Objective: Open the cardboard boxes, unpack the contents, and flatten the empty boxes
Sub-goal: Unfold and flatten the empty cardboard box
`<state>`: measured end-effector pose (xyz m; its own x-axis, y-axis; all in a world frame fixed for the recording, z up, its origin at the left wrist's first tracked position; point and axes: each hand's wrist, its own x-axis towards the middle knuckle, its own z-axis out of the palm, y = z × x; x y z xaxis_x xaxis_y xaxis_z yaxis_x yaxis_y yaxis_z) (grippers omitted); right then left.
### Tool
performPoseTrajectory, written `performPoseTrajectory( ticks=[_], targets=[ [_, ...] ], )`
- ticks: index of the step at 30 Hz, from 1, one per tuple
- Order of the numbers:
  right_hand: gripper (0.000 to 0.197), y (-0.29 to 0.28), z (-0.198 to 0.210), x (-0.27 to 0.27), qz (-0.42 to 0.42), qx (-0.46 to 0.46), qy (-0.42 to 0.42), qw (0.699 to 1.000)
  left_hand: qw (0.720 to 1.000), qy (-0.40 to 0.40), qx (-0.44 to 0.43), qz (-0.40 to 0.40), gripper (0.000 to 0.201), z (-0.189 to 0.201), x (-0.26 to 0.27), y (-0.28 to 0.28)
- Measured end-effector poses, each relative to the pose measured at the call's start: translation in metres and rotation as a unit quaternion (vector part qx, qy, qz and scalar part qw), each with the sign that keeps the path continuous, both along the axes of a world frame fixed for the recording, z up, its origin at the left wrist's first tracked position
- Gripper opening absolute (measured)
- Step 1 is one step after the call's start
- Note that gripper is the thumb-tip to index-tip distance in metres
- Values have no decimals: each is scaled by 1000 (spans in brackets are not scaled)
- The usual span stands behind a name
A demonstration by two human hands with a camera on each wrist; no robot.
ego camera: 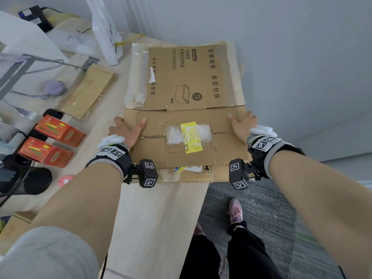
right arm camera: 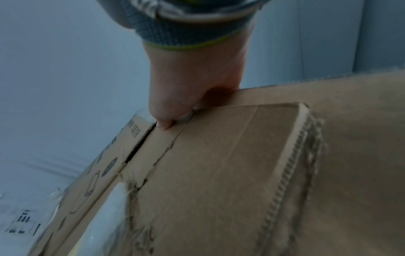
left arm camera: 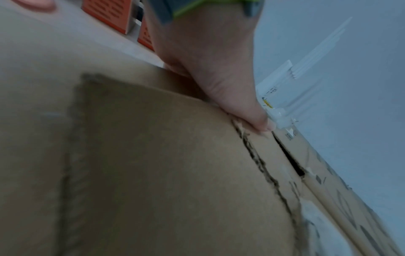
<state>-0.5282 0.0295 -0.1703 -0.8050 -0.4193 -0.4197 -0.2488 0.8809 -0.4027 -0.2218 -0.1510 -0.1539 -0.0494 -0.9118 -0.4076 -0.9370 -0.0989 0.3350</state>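
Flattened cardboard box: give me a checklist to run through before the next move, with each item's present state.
1. Flattened cardboard box lies flat on the table: ok.
2. Left hand grips its left edge, thumb on top: ok.
3. Right hand grips its right edge, thumb on top: ok.
4. Orange cartons stand apart from the box: ok.
5. Box fully supported: not ok, its right side overhangs the table.
6. Tape and yellow label removed: not ok.

Both bare forearms reach forward, the left hand (ego camera: 125, 128) and right hand (ego camera: 242, 123) gripping opposite side edges of the cardboard (ego camera: 187, 135), thumbs on top.
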Motion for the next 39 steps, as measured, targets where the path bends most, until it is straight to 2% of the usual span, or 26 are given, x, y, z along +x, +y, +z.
performPoseTrajectory(
  ticks=[6,12,15,18,20,23,27,29,31,33,36,39],
  targets=[
    [88,0,8,-1,-20,-32,2,999,999,8,31,7,107,6,-12,-4],
    [75,6,21,-4,23,-118,33,992,999,34,-28,16,98,16,-9,13],
    [74,11,22,-1,48,-98,30,994,1000,7,-24,12,97,17,-4,20],
    [73,12,27,1,60,-94,30,993,999,-11,-46,18,86,21,-8,23],
    [72,10,38,2,74,-95,60,991,997,-10,-57,45,78,24,-15,23],
    [69,8,51,4,115,-84,106,984,997,-16,-15,78,74,20,-22,25],
    [68,14,66,4,124,-122,-10,985,995,-9,-30,94,63,20,-22,37],
    [80,27,67,8,139,-74,-8,988,998,-29,-42,25,75,22,-14,51],
    [88,41,62,13,171,20,48,984,988,-81,-73,-113,95,24,-6,66],
    [89,52,61,18,209,87,96,969,962,-87,-89,-244,106,29,-3,85],
    [81,61,59,32,287,74,77,952,903,-83,-67,-415,120,28,-8,118],
    [76,66,66,55,373,56,111,920,859,-138,-57,-489,125,22,-8,139]
  ],
)
